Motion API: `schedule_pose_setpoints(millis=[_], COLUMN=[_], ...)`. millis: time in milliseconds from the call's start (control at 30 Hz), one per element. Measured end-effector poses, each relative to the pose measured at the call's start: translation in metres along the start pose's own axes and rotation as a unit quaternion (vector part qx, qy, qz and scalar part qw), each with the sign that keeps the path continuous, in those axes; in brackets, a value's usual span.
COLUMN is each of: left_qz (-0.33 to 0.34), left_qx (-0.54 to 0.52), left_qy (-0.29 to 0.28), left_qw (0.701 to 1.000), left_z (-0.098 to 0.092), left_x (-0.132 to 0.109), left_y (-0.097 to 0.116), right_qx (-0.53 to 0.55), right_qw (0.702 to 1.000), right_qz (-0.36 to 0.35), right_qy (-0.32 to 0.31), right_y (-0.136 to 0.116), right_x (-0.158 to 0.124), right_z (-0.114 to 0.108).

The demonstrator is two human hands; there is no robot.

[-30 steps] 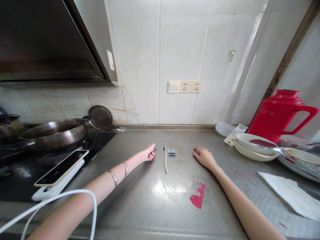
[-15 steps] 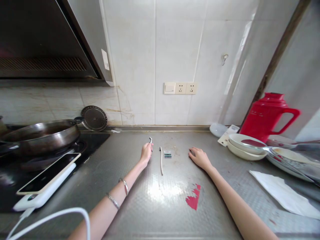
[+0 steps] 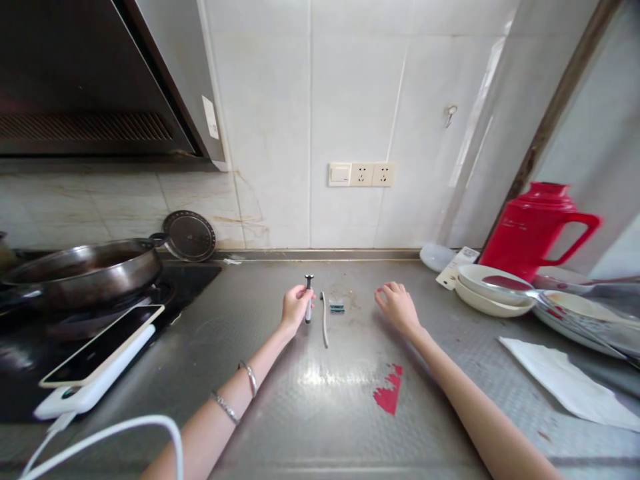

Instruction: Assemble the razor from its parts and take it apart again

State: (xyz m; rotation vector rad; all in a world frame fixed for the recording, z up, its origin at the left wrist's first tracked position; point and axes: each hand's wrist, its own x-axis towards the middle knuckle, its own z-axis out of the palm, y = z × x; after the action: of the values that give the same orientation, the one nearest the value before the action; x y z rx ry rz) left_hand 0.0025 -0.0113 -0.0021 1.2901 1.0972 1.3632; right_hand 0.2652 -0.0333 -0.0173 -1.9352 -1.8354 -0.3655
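In the head view my left hand (image 3: 296, 307) pinches a slim grey-and-black razor handle (image 3: 309, 308), held upright with its short T-shaped top pointing away from me. Just right of it lies a thin, slightly curved whitish stick (image 3: 325, 323) with a dark tip. Beside that stick is a small clear case with green razor blade cartridges (image 3: 337, 307). My right hand (image 3: 399, 308) rests over the counter to the right of the case, palm down, fingers loosely bent and apart, with nothing visible in them.
A torn red scrap (image 3: 389, 392) lies nearer me on the metal counter (image 3: 280, 420). At left are a pan (image 3: 90, 277) on the stove and a phone (image 3: 107, 343) on a white power bank. Bowls (image 3: 493, 293), a red thermos (image 3: 533, 230) and white paper (image 3: 570, 380) stand at right.
The razor handle has turned in my left hand, so its grip and T-shaped top now show. My right hand has lifted and loosened its fingers a little.
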Motion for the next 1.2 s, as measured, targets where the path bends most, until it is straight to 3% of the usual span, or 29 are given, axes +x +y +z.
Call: schedule_pose_setpoints(millis=[33, 100, 200, 333, 467, 600, 700, 800, 967, 1067, 1200], left_qz=[0.002, 0.007, 0.017, 0.02, 0.027, 0.044, 0.054, 0.075, 0.119, 0.133, 0.146], left_qx=[-0.001, -0.002, -0.004, -0.013, -0.023, -0.026, -0.032, -0.029, -0.007, -0.007, 0.011], left_qy=[-0.001, -0.001, 0.004, 0.002, -0.005, -0.022, -0.042, -0.055, -0.068, -0.065, -0.068], left_qw=[1.0, 1.0, 1.0, 1.0, 0.999, 0.998, 0.997, 0.995, 0.99, 0.989, 0.987], left_z=[0.0, 0.001, 0.001, 0.0, 0.001, 0.002, 0.002, 0.002, 0.001, 0.0, -0.002], left_x=[0.0, -0.001, -0.002, -0.002, -0.001, 0.0, 0.001, 0.002, 0.005, 0.005, 0.004], left_y=[0.0, 0.001, 0.002, 0.002, 0.001, 0.0, -0.001, -0.003, -0.006, -0.007, -0.006], right_qx=[0.008, 0.026, 0.041, 0.022, 0.008, 0.022, 0.057, 0.125, 0.289, 0.287, 0.274], right_qw=[1.0, 0.994, 0.98, 0.972, 0.97, 0.971, 0.976, 0.983, 0.95, 0.948, 0.951], right_qz=[0.001, 0.014, -0.022, -0.036, -0.036, -0.039, -0.018, -0.007, -0.113, -0.129, -0.138], right_qy=[-0.013, -0.104, -0.194, -0.233, -0.241, -0.236, -0.209, -0.131, 0.024, 0.044, 0.044], right_y=[-0.014, -0.045, -0.091, -0.129, -0.142, -0.142, -0.126, -0.093, -0.043, -0.04, -0.057], right_x=[0.0, -0.002, -0.008, -0.013, -0.012, -0.009, 0.0, 0.013, 0.028, 0.026, 0.02], right_z=[-0.006, -0.016, -0.019, -0.012, -0.004, -0.002, -0.006, -0.014, -0.032, -0.044, -0.051])
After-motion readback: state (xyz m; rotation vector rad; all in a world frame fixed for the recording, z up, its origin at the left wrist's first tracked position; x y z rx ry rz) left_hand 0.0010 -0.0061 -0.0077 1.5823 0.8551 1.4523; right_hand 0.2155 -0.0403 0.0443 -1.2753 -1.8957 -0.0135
